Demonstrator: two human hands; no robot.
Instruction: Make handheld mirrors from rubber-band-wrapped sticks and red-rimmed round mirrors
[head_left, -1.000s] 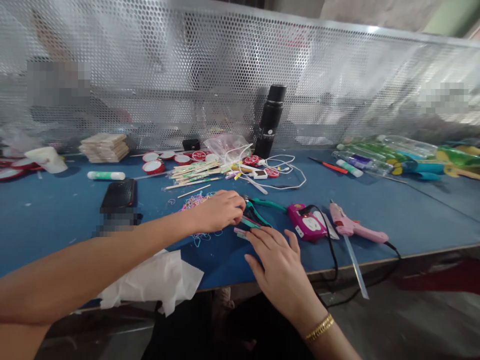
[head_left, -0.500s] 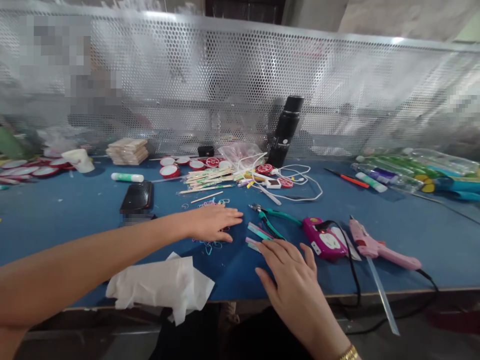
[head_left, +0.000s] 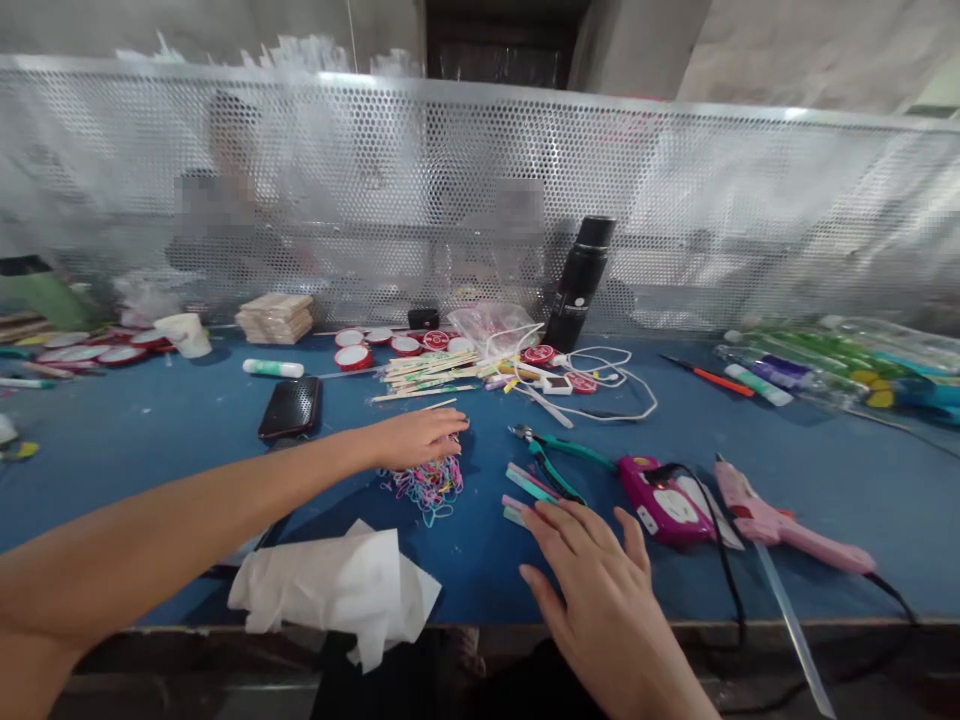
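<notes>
My left hand (head_left: 421, 438) reaches over the back edge of a pile of small coloured loops (head_left: 431, 488), with its fingers apart and pointing right. Whether its fingertips touch the loops is hard to tell. My right hand (head_left: 592, 565) is palm down with spread fingers, near the table's front edge. Its fingertips are at the near ends of several pink and mint strips (head_left: 531, 483). Just beyond the strips lie teal-handled pliers (head_left: 559, 460).
A phone (head_left: 291, 408) and white tissue (head_left: 330, 585) lie left. Wooden sticks (head_left: 427, 372), a white cable (head_left: 651, 392) and a black bottle (head_left: 581, 285) are behind. Right are a magenta device (head_left: 664, 500) and pink glue gun (head_left: 795, 530). A person is behind the perforated screen (head_left: 480, 130).
The view has shifted, so the table sits lower in the picture. My left hand has drawn back towards the far side of the loops, uncovering more of them. My right hand stays by the strips.
</notes>
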